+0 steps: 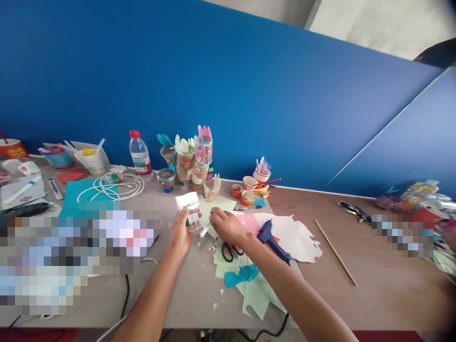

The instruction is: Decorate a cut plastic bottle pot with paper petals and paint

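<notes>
In my left hand [181, 228] is a clear plastic container [193, 224] with a white, green-printed part at its top; my fingers are wrapped round its side. My right hand [228, 226] is closed just to the right of it, pinching a small white strip [204, 232] whose end points toward the container. I cannot make out what the strip is made of. Black-handled scissors [228, 252] lie under my right wrist, on pale green paper scraps [256, 294]. Close to my right forearm lies a blue glue gun [274, 241].
Behind my hands stand several decorated clear cups [185, 164] and a red-capped bottle [140, 154]. Small paper cups [250, 182] are at the back. A wooden stick [335, 251] lies to the right, a coiled white cable [107, 190] to the left. A blue partition [228, 85] borders the table.
</notes>
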A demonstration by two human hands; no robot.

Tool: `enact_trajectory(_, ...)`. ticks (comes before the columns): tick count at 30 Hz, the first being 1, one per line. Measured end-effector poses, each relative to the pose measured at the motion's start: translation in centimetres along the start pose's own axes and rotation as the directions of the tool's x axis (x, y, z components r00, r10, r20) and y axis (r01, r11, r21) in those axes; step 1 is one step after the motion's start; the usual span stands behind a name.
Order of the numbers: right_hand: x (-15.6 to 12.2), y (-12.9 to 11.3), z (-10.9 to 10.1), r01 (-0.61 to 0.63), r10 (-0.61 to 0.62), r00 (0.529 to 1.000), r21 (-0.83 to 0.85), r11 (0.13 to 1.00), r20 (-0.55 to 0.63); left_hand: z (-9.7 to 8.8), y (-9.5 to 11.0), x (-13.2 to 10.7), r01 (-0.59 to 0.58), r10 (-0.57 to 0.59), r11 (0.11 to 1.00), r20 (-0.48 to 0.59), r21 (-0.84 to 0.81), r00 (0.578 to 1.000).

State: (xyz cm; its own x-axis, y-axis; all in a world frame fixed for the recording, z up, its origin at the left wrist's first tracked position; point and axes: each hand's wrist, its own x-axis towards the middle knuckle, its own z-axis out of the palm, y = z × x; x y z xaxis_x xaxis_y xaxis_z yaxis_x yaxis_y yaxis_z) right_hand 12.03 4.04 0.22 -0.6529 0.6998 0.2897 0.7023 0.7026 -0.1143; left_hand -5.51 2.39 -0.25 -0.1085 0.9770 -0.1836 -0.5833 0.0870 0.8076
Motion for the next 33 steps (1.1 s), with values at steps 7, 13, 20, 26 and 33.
enact_trajectory(7,-2.7,-1.5,-2.4,-0.122,0.596,0.702,0.758,0.641,-0.391,0.1,-0.2,-0.2,0.042,-0.047,0.997,0.084,0.061,0.995)
enact_trajectory(13,-2.4,-1.7,-1.7,0.108,0.737,0.658,0.988,0.112,-0.156,0.5,-1.0,-0.6,-0.076,0.049,0.949,0.095,0.306,0.994)
enact_trajectory(20,-2.8,-0.9,-0.5,0.183,0.785,0.618,0.978,-0.101,-0.034,0.5,-1.6,-0.6,-0.121,0.076,0.93,0.139,0.348,0.987)
enact_trajectory(26,-3.3,-1.5,0.5,0.135,0.758,0.634,0.987,0.085,-0.152,1.3,-1.5,-1.5,0.012,-0.066,0.985,0.316,0.17,0.946)
enact_trajectory(33,-3.5,-2.4,1.1,-0.006,0.696,0.669,0.934,0.357,-0.262,0.8,-1.8,-1.7,-0.013,-0.118,0.955,0.419,0.297,0.9)
